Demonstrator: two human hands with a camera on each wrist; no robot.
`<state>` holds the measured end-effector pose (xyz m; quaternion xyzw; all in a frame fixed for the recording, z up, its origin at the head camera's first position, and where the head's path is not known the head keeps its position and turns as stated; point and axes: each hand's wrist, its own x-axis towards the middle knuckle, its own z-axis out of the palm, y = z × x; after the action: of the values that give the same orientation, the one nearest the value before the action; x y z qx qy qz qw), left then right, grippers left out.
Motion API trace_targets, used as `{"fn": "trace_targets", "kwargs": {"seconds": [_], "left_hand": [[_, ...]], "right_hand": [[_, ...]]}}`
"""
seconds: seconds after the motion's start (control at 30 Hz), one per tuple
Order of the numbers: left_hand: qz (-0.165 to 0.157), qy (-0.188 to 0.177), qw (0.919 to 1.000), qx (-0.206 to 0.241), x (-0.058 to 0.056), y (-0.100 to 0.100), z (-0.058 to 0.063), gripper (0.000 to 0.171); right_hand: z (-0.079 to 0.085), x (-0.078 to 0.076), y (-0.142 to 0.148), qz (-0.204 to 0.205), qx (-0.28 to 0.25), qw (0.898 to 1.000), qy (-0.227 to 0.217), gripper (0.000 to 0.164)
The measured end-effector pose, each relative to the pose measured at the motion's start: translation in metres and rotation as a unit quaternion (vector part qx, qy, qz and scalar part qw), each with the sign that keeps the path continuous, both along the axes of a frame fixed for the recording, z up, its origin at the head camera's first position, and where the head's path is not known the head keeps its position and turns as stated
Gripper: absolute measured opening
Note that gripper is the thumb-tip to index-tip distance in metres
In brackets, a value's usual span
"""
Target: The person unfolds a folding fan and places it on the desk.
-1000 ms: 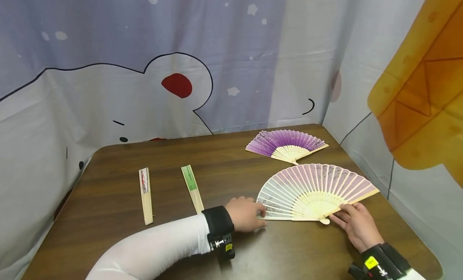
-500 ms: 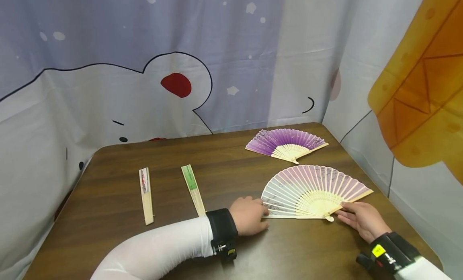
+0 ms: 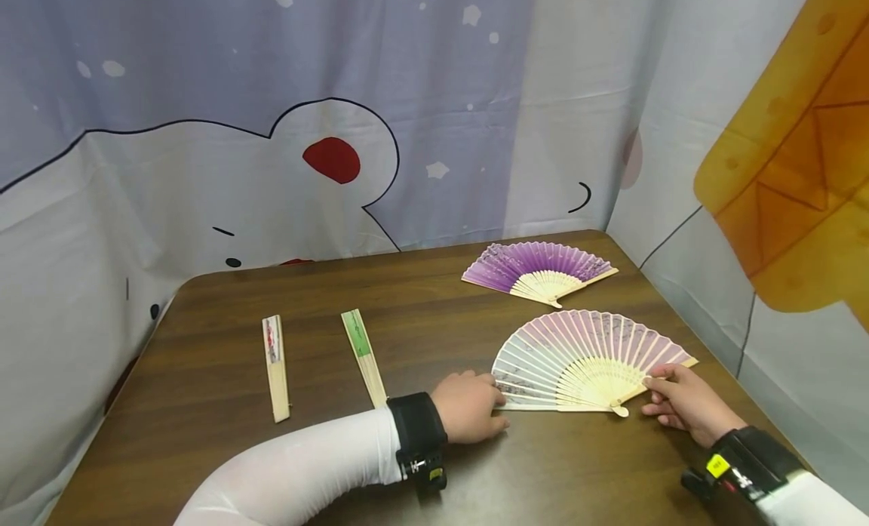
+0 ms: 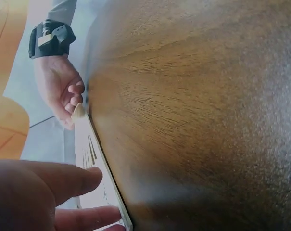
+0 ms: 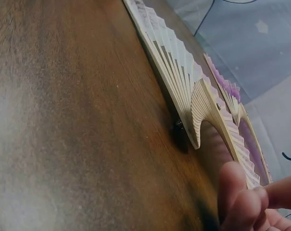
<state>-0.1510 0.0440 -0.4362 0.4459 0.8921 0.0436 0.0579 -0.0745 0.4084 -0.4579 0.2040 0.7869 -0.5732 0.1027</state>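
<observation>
A spread folding fan (image 3: 577,343), its leaf fading from pale grey to pink over cream ribs, lies at the right of the table. At its left end rests my left hand (image 3: 468,407); in the left wrist view its fingers (image 4: 90,217) lie fairly straight against the outer rib, the thumb apart. My right hand (image 3: 692,405) pinches the right outer rib between thumb and fingers, seen close in the right wrist view (image 5: 246,207). The fan's pivot end (image 5: 196,139) points toward the person. Behind it lies a spread purple folding fan (image 3: 543,269).
Two folded fans lie to the left: one with a red-and-white leaf (image 3: 275,367), one with a green leaf (image 3: 365,356), its lower end near the left wrist strap. The brown wooden table (image 3: 224,458) backs onto a printed curtain (image 3: 434,118).
The pink-grey fan has shifted slightly right and its right edge has drawn in a little. My right hand has moved right and up along the outer rib; the left hand has shifted slightly right.
</observation>
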Motion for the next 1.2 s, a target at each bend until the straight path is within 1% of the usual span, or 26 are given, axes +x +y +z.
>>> {"fn": "trace_targets", "kwargs": {"seconds": [0.17, 0.3, 0.53, 0.63, 0.7, 0.8, 0.93, 1.07, 1.2], "left_hand": [[0.006, -0.015, 0.9998, 0.008, -0.001, -0.001, 0.000, 0.029], [0.016, -0.026, 0.9994, 0.019, -0.002, -0.002, -0.001, 0.032], [0.029, -0.030, 0.9984, 0.039, -0.005, -0.006, -0.001, 0.037], [0.041, -0.043, 0.9968, 0.054, -0.008, -0.011, 0.000, 0.039], [0.057, -0.056, 0.9942, 0.072, -0.012, -0.017, 0.000, 0.041], [0.091, -0.078, 0.9873, 0.104, -0.019, -0.032, 0.002, 0.043], [0.142, -0.100, 0.9740, 0.145, -0.027, -0.056, 0.005, 0.047], [0.199, -0.113, 0.9569, 0.178, -0.032, -0.083, 0.010, 0.052], [0.252, -0.133, 0.9350, 0.211, -0.034, -0.108, 0.012, 0.057]], "right_hand": [[0.000, -0.001, -0.002, 0.000, 0.019, 1.000, 0.015, 0.035], [0.001, -0.003, -0.005, 0.000, 0.032, 0.999, 0.031, 0.036], [0.007, -0.008, -0.014, -0.003, 0.074, 0.995, 0.066, 0.037], [0.009, -0.011, -0.018, 0.006, 0.077, 0.994, 0.083, 0.036], [0.012, -0.015, -0.023, 0.014, 0.072, 0.993, 0.098, 0.035], [0.018, -0.025, -0.037, 0.020, 0.045, 0.993, 0.107, 0.034], [0.026, -0.038, -0.061, 0.035, -0.001, 0.993, 0.112, 0.038], [0.032, -0.053, -0.090, 0.068, -0.036, 0.989, 0.128, 0.044], [0.033, -0.069, -0.121, 0.104, -0.061, 0.983, 0.138, 0.046]]}}
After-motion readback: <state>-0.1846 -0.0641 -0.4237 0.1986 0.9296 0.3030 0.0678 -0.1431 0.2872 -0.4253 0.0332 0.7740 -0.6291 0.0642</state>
